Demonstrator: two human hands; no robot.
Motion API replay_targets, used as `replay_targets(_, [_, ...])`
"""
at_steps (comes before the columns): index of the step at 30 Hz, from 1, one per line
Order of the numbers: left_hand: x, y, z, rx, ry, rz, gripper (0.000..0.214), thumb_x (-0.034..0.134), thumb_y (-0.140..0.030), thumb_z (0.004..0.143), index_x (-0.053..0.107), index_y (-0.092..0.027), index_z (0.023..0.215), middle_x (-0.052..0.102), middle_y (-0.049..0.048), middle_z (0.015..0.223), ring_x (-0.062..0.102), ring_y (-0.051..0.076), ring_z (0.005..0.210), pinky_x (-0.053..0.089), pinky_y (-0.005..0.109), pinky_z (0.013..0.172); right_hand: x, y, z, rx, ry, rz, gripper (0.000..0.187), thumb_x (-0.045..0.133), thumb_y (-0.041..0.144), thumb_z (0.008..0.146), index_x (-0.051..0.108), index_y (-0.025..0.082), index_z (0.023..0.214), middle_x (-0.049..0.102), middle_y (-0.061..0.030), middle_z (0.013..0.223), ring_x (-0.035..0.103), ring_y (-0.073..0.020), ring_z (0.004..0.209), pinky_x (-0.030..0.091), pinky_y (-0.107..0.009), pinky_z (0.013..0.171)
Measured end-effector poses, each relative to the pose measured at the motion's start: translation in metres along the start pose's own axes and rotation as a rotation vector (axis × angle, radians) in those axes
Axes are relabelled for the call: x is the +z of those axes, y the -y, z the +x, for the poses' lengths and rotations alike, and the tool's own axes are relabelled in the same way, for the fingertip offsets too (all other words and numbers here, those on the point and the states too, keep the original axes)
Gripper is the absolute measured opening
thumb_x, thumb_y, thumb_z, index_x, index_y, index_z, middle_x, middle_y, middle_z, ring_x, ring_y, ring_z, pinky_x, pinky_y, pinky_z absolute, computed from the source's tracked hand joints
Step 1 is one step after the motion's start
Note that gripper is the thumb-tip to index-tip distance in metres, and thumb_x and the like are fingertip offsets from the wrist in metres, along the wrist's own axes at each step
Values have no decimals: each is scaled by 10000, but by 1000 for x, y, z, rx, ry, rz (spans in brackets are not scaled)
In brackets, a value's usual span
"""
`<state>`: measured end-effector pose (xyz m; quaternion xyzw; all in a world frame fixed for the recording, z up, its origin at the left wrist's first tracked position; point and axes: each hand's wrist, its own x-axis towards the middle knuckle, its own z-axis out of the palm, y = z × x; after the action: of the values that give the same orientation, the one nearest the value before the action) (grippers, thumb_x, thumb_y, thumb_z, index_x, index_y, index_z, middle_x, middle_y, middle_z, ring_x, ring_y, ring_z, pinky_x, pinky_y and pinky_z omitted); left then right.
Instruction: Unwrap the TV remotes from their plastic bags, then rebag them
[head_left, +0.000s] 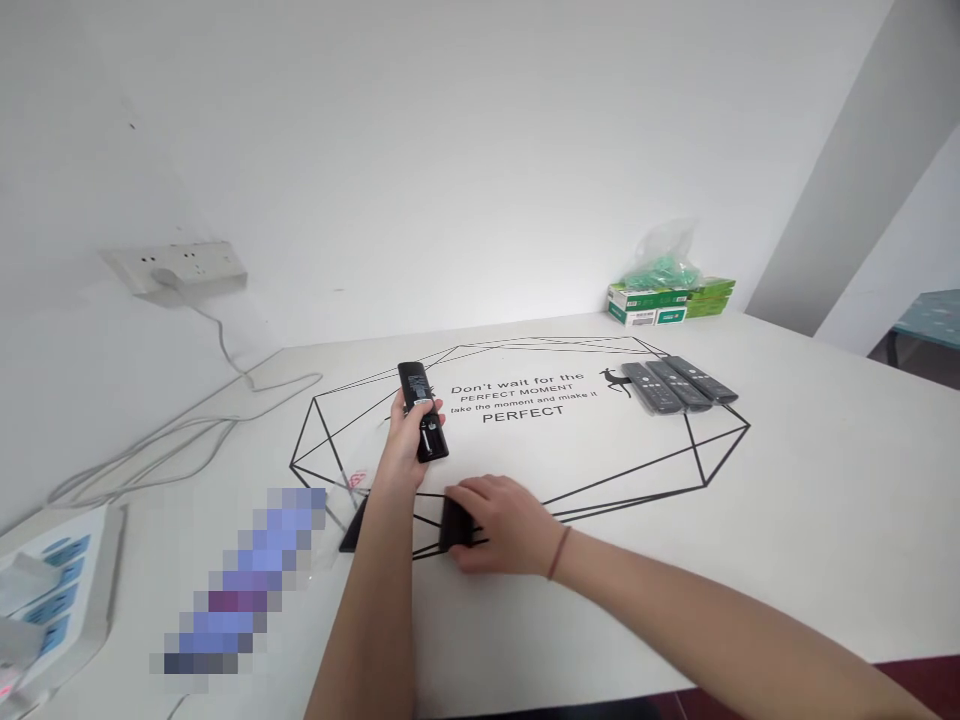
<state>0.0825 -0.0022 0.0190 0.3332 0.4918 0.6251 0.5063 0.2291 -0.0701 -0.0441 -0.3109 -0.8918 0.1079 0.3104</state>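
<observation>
My left hand is closed around a black remote control, its back turned up. The battery compartment at the near end is uncovered, with what looks like a battery inside. Lower on the table, my right hand has its fingers curled over a small flat black piece, which looks like a battery cover. Part of that piece is hidden under the fingers. Another black object shows beside my left forearm, mostly covered by it, next to a clear plastic bag.
Several dark remotes lie side by side at the right. Green and white boxes carry a plastic bag by the wall. A power strip, grey cables and a pixelated item are at the left.
</observation>
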Motion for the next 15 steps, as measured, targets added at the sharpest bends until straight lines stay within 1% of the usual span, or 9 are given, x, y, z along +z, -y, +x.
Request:
replay_targets(3, [10, 10, -3, -94, 123, -122, 486, 577, -277, 826, 395, -333, 1273, 648, 12, 934, 557, 58, 548, 427, 171, 490, -33, -19, -29, -62, -123, 6, 539, 626, 311, 716, 496, 165, 1218, 609, -112, 1179, 587, -237, 998, 471, -380, 854])
replay_targets(6, [27, 23, -12, -189, 230, -218, 431, 546, -424, 860, 419, -323, 1259, 649, 25, 1002, 587, 70, 581, 488, 225, 566, -56, -32, -42, -124, -235, -27, 538, 605, 278, 752, 458, 175, 1259, 577, -124, 1245, 548, -244, 1110, 446, -409, 934])
replay_targets(8, [41, 33, -21, -236, 278, -254, 446, 528, -485, 858, 448, -297, 1254, 647, 43, 1064, 628, 100, 652, 519, 268, 644, -62, -37, -41, -110, -293, -19, 539, 589, 272, 776, 428, 183, 1283, 567, -127, 1260, 528, -245, 1152, 441, -425, 952])
replay_targets(10, [53, 42, -31, -281, 288, -296, 484, 532, -518, 843, 481, -262, 1250, 645, 61, 1105, 654, 135, 739, 526, 286, 704, -61, -39, -36, -96, -330, -14, 545, 580, 283, 789, 410, 191, 1298, 562, -127, 1267, 510, -253, 1179, 438, -450, 960])
replay_targets(12, [61, 49, -40, -326, 290, -339, 519, 536, -544, 828, 510, -233, 1242, 646, 73, 1117, 657, 154, 783, 525, 284, 709, -59, -42, -31, -95, -346, -29, 555, 588, 300, 784, 413, 202, 1302, 556, -126, 1277, 491, -269, 1199, 431, -482, 964])
replay_targets(15, [66, 54, -46, -366, 332, -382, 502, 531, -540, 831, 537, -238, 1231, 645, 59, 1135, 648, 141, 774, 519, 265, 662, -56, -45, -29, -96, -352, -53, 583, 609, 297, 763, 424, 210, 1309, 549, -123, 1291, 471, -276, 1211, 425, -498, 968])
